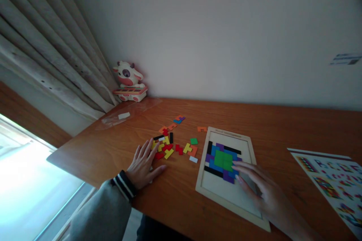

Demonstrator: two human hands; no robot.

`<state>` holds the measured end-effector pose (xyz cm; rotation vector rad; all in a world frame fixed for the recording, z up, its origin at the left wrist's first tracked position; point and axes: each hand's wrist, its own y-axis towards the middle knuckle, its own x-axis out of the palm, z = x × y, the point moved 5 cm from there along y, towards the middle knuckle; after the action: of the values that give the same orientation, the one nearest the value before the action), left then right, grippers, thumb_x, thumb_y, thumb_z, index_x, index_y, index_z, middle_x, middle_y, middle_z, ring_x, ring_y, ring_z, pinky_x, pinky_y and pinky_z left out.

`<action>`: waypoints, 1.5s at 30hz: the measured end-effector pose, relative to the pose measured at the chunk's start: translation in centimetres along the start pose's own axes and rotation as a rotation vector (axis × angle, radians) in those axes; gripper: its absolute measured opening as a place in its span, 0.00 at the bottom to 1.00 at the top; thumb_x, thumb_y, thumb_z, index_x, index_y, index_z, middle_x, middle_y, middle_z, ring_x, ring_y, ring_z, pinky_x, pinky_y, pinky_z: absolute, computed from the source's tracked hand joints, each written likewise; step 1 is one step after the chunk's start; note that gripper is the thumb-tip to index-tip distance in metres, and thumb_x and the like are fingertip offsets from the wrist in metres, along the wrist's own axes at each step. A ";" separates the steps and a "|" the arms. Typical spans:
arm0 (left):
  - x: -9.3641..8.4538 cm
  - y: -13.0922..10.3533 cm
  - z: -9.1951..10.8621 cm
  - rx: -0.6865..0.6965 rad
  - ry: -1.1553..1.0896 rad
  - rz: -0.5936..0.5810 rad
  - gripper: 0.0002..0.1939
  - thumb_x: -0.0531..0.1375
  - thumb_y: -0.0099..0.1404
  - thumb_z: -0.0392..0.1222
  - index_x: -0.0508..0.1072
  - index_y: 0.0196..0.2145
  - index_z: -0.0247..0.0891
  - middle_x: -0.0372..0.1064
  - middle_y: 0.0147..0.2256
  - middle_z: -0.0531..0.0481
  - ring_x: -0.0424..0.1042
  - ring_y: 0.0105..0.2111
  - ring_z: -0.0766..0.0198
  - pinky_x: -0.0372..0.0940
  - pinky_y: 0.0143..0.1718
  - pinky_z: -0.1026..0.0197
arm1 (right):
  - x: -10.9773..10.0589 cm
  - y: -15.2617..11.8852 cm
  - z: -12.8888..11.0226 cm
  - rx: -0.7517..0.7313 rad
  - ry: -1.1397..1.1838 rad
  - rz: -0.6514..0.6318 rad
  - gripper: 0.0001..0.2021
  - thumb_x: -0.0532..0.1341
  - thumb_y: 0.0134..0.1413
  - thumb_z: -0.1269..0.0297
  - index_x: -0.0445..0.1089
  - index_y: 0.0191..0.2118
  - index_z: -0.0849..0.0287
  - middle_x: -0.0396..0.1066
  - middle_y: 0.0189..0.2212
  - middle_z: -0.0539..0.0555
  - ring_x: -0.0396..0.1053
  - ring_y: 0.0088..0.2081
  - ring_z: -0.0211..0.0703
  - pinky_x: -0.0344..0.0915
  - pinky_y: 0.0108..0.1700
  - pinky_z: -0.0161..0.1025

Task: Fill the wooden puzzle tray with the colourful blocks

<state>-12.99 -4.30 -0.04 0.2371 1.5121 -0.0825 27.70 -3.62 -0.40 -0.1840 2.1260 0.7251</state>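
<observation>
My left hand (145, 162) lies on the table with its fingers spread, the fingertips at the edge of a loose heap of flat puzzle pieces. Yellow pieces (169, 153), red pieces (179, 149) and a black bar (171, 137) are beside it. My right hand (256, 182) reaches over the wooden puzzle tray (202, 180). Its fingertips and thumb are apart and rest at the right side of the pieces fitted together there. Green pieces (223, 160) form the middle of that pattern, with blue, purple (228, 177) and black ones around them. The fingers partly cover the pattern's right edge.
A printed pattern sheet (325, 180) lies right of the tray. Orange (201, 129), green (194, 141) and white (193, 159) pieces lie left of the tray. A cow toy with a keyboard (130, 83) and a clear plastic bag (113, 119) are at the back left, by the curtain (51, 41).
</observation>
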 end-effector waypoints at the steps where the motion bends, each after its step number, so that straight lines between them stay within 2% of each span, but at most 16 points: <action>1: 0.1 0.6 1.0 -0.024 -0.006 0.028 0.44 0.51 0.68 0.67 0.44 0.71 0.40 0.38 0.70 0.34 0.42 0.69 0.39 0.44 0.65 0.31 | 0.0 0.0 0.0 -0.006 -0.008 -0.002 0.15 0.57 0.64 0.55 0.71 0.53 0.48 0.73 0.54 0.54 0.70 0.56 0.51 0.69 0.57 0.52; 5: -0.2 3.9 4.7 -0.066 -0.026 0.164 0.34 0.50 0.72 0.59 0.55 0.67 0.36 0.46 0.69 0.32 0.49 0.68 0.40 0.48 0.64 0.31 | 0.0 0.0 0.0 -0.019 -0.021 0.002 0.15 0.57 0.64 0.55 0.72 0.53 0.47 0.73 0.53 0.54 0.71 0.54 0.51 0.71 0.55 0.51; 8: -1.2 7.0 5.9 -0.034 -0.052 0.226 0.25 0.53 0.72 0.50 0.64 0.62 0.37 0.58 0.64 0.36 0.61 0.62 0.45 0.59 0.61 0.40 | 0.0 0.0 0.0 -0.024 -0.023 0.013 0.14 0.57 0.64 0.55 0.73 0.51 0.48 0.73 0.52 0.54 0.72 0.54 0.51 0.72 0.55 0.50; 10: -1.8 9.2 5.4 -0.029 -0.078 0.168 0.19 0.52 0.71 0.38 0.68 0.57 0.37 0.70 0.55 0.38 0.71 0.53 0.51 0.66 0.56 0.47 | 0.0 0.0 0.1 -0.022 -0.019 0.011 0.13 0.57 0.64 0.56 0.73 0.51 0.48 0.73 0.52 0.54 0.71 0.54 0.50 0.72 0.55 0.49; 12: -2.0 11.2 5.2 0.128 -0.067 0.013 0.21 0.52 0.66 0.28 0.72 0.54 0.39 0.72 0.53 0.41 0.72 0.52 0.55 0.66 0.56 0.52 | 0.0 0.0 0.1 -0.013 -0.010 0.003 0.13 0.57 0.64 0.57 0.72 0.51 0.48 0.72 0.53 0.54 0.71 0.54 0.50 0.72 0.55 0.49; 14: -2.2 12.4 4.6 0.240 -0.072 -0.082 0.20 0.56 0.61 0.27 0.76 0.47 0.44 0.76 0.48 0.47 0.74 0.49 0.58 0.67 0.53 0.58 | -0.1 0.0 0.1 0.001 0.000 0.007 0.13 0.57 0.65 0.57 0.72 0.51 0.49 0.72 0.52 0.55 0.72 0.53 0.49 0.72 0.55 0.49; 16: -2.3 13.2 4.0 0.274 -0.056 -0.128 0.19 0.56 0.61 0.27 0.78 0.43 0.45 0.78 0.42 0.47 0.77 0.45 0.56 0.70 0.48 0.59 | -0.3 0.1 0.0 0.011 0.013 0.016 0.13 0.56 0.65 0.57 0.72 0.51 0.50 0.73 0.52 0.55 0.72 0.53 0.50 0.71 0.55 0.49; 20: -2.1 14.1 3.4 0.273 -0.015 -0.157 0.18 0.54 0.63 0.29 0.79 0.41 0.45 0.78 0.38 0.45 0.78 0.39 0.55 0.70 0.45 0.58 | -0.5 0.3 0.0 0.038 0.045 0.018 0.14 0.57 0.65 0.56 0.72 0.51 0.50 0.73 0.52 0.55 0.71 0.54 0.49 0.70 0.57 0.49; 25: -1.7 15.2 3.7 0.304 -0.009 -0.174 0.19 0.54 0.61 0.30 0.80 0.42 0.46 0.79 0.39 0.48 0.77 0.42 0.56 0.68 0.49 0.59 | -1.0 0.6 -0.2 0.076 0.092 0.046 0.13 0.57 0.65 0.57 0.72 0.51 0.50 0.74 0.51 0.54 0.72 0.54 0.48 0.70 0.57 0.47; 35: -1.7 15.4 4.7 0.305 0.038 -0.183 0.18 0.56 0.63 0.31 0.77 0.47 0.44 0.77 0.44 0.46 0.76 0.45 0.54 0.69 0.47 0.58 | -1.9 0.9 -0.4 0.127 0.162 0.104 0.14 0.56 0.65 0.56 0.72 0.51 0.52 0.74 0.50 0.56 0.72 0.52 0.49 0.69 0.55 0.48; 39: -2.3 15.5 5.2 0.260 0.038 -0.103 0.18 0.58 0.62 0.32 0.77 0.48 0.43 0.74 0.48 0.45 0.76 0.45 0.53 0.70 0.44 0.57 | -1.9 0.9 0.2 0.162 0.189 0.133 0.13 0.56 0.65 0.57 0.71 0.50 0.52 0.74 0.49 0.56 0.72 0.52 0.49 0.69 0.55 0.48; 41: -2.5 15.4 5.6 0.238 0.000 -0.051 0.16 0.58 0.63 0.32 0.78 0.45 0.42 0.75 0.46 0.45 0.76 0.42 0.54 0.71 0.43 0.58 | -2.0 0.8 0.5 0.175 0.191 0.163 0.12 0.56 0.65 0.57 0.71 0.50 0.52 0.74 0.49 0.56 0.72 0.51 0.49 0.70 0.54 0.47; 43: -2.9 14.8 6.9 0.273 -0.082 0.027 0.13 0.58 0.64 0.32 0.79 0.42 0.42 0.75 0.42 0.47 0.77 0.40 0.56 0.71 0.42 0.59 | -2.2 0.8 0.8 0.183 0.187 0.186 0.12 0.56 0.65 0.57 0.70 0.50 0.52 0.74 0.49 0.56 0.72 0.50 0.48 0.70 0.52 0.47; 45: -3.5 13.9 9.4 0.381 -0.217 0.161 0.11 0.59 0.66 0.35 0.79 0.42 0.42 0.75 0.40 0.48 0.76 0.40 0.59 0.71 0.43 0.60 | -2.3 0.8 0.7 0.168 0.177 0.199 0.11 0.57 0.65 0.58 0.70 0.50 0.51 0.74 0.48 0.56 0.73 0.49 0.47 0.71 0.51 0.46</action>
<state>-1.26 6.99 5.25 0.6337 1.2480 -0.2605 29.30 -2.89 1.43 0.0577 2.3866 0.6599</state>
